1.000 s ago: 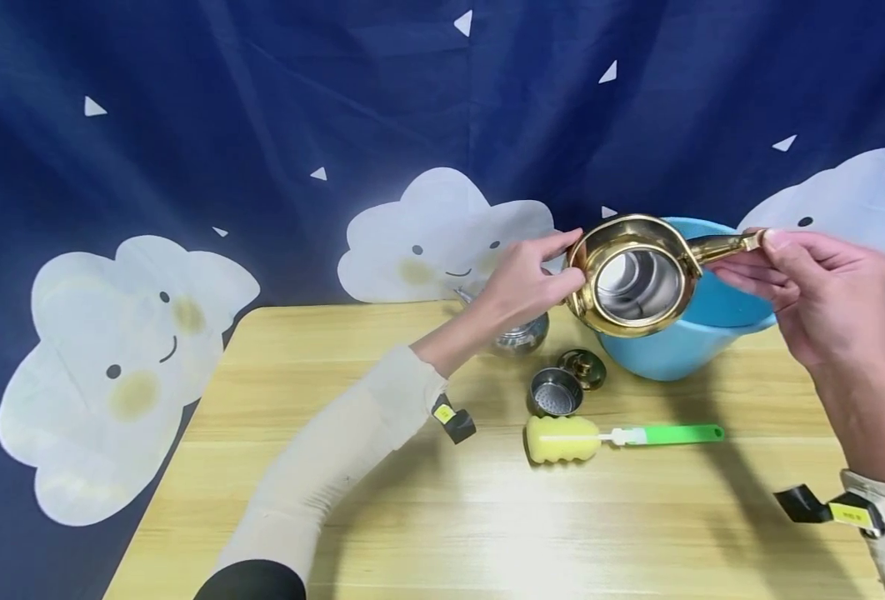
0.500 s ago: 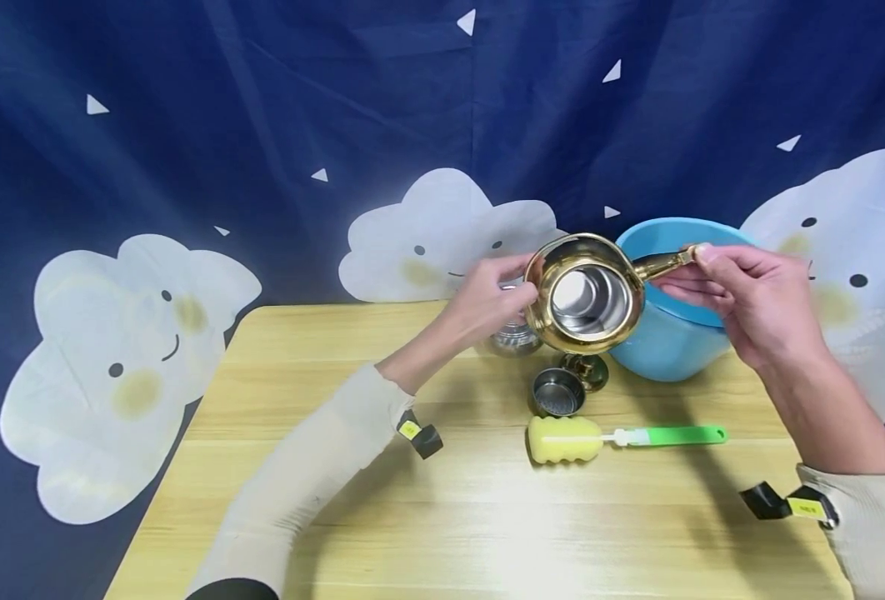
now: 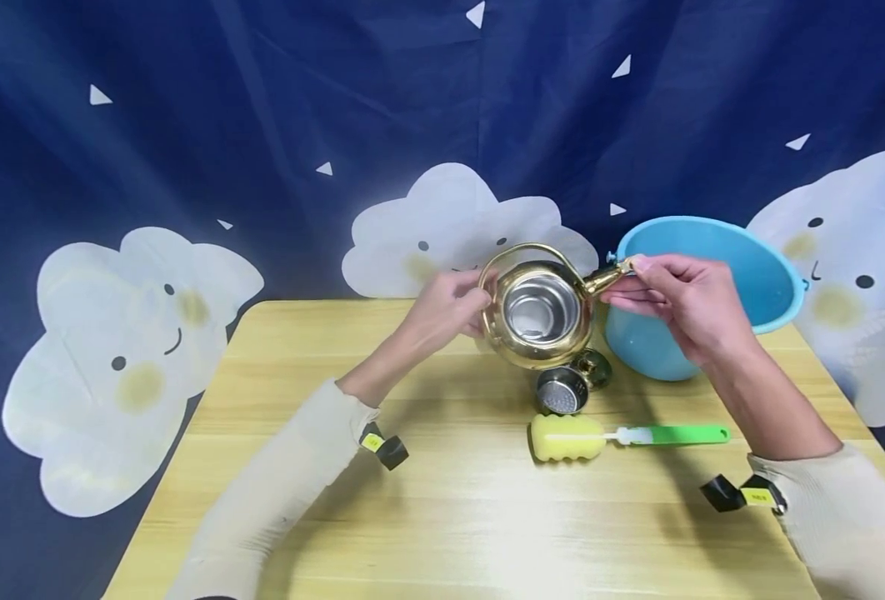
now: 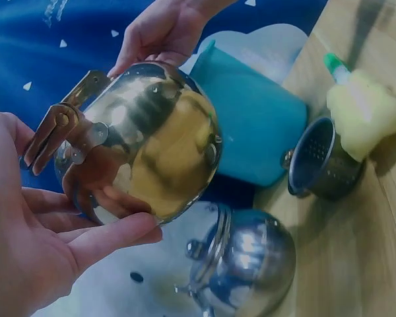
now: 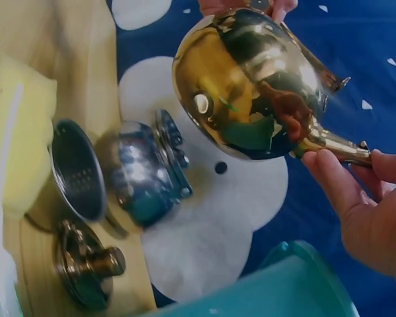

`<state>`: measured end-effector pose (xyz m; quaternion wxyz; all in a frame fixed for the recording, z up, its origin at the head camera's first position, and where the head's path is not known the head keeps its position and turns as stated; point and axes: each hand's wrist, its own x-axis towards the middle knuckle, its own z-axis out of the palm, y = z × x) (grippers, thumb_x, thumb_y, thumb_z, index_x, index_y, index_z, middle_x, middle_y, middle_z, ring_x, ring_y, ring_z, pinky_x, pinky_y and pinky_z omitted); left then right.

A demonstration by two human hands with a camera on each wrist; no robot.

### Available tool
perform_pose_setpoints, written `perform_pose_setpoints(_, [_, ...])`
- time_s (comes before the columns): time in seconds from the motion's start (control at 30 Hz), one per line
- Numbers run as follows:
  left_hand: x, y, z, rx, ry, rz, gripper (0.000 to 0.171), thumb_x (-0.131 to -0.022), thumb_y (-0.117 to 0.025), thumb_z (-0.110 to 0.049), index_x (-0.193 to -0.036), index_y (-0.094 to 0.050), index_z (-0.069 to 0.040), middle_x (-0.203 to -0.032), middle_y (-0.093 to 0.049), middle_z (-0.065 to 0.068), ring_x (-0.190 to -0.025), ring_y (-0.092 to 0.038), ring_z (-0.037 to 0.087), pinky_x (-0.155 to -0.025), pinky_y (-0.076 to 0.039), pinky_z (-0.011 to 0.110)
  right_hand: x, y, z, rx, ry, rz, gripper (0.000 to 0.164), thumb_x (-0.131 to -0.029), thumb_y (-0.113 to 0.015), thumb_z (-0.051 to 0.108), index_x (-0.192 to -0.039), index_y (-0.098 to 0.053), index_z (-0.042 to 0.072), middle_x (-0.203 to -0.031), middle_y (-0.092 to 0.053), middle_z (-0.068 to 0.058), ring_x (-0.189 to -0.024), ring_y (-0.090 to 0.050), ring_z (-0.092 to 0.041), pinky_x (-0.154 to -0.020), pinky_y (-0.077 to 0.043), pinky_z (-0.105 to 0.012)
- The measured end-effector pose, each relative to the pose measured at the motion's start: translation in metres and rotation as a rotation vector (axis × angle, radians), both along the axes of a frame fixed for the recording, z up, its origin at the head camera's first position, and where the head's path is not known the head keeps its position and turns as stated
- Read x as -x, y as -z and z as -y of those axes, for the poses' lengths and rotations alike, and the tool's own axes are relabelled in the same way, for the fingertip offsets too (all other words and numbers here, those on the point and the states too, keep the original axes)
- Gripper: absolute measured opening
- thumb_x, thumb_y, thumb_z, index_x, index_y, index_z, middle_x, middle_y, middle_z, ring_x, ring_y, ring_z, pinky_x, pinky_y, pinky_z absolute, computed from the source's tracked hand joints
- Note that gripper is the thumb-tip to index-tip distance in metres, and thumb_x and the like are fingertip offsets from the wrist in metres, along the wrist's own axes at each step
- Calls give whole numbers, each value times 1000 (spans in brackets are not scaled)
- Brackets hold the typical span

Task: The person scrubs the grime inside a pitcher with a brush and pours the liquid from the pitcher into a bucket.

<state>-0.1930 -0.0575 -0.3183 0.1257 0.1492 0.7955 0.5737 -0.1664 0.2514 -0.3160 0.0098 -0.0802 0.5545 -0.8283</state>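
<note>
Both hands hold a shiny gold teapot (image 3: 543,357) up above the back of the table. Its lidless mouth faces the head camera, showing a steel inside, and its hoop handle (image 3: 530,247) stands out at the far side. My left hand (image 3: 442,308) grips the pot's left side; in the left wrist view the fingers spread along the body near the handle hinge (image 4: 65,120). With thumb and fingers my right hand (image 3: 686,304) pinches the spout (image 5: 333,146). Below the pot sit a perforated steel strainer cup (image 3: 562,392) and a gold lid (image 3: 594,368).
A blue bucket (image 3: 648,343) stands at the back right, behind the right hand. In front of the strainer lies a yellow sponge brush (image 3: 566,438) with a green handle (image 3: 690,434). A silver teapot (image 4: 251,264) stands at the table's back, hidden in the head view.
The gold teapot has moved left, away from the bucket, with both hands on it. It has turned, and its handle now stands clear of the mouth.
</note>
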Motion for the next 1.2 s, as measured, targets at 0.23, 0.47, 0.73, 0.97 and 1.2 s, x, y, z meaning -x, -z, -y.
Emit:
perform_pose_setpoints(0.23, [-2,8,26,18,-26,27,45,-93,-49,-21,-132,-68,-7,-116,-70,16,-75,-76,30,-73,-66,39,3,8,22,-86,-33,45,13,-100,-67,8,-100,-77,0,-90,-81,-14,-83,-81,-25,-79,-64,-36])
perform_pose_setpoints(0.47, [-3,13,49,39,-38,40,51,-94,-48,-24,-138,-64,-5,-145,-64,10,-72,-76,31,-71,-66,40,6,14,42,-114,-88,57,13,-102,-64,8,-97,-75,1,-89,-81,-14,-86,-81,-25,-82,-64,-35])
perform_pose_setpoints(0.73, [1,23,75,61,-44,43,49,-98,-46,-27,-132,-65,2,-140,-65,19,-67,-74,29,-69,-66,42,10,20,63,-116,-139,134,19,-104,-58,4,-95,-75,4,-88,-81,-14,-86,-81,-25,-83,-63,-35])
perform_pose_setpoints(0.97, [4,37,92,44,-66,74,44,-98,-43,-27,-103,-67,10,-152,-57,16,-64,-75,28,-70,-65,50,17,30,80,-147,-148,187,20,-104,-58,3,-95,-76,7,-86,-80,-11,-86,-81,-23,-84,-63,-34])
perform_pose_setpoints(1.2, [6,47,110,109,-103,11,51,-105,-37,-37,-140,-65,-12,-142,-63,24,-59,-73,34,-68,-62,59,28,39,98,-196,-166,216,18,-104,-58,6,-102,-75,2,-86,-81,-9,-85,-81,-22,-85,-63,-33])
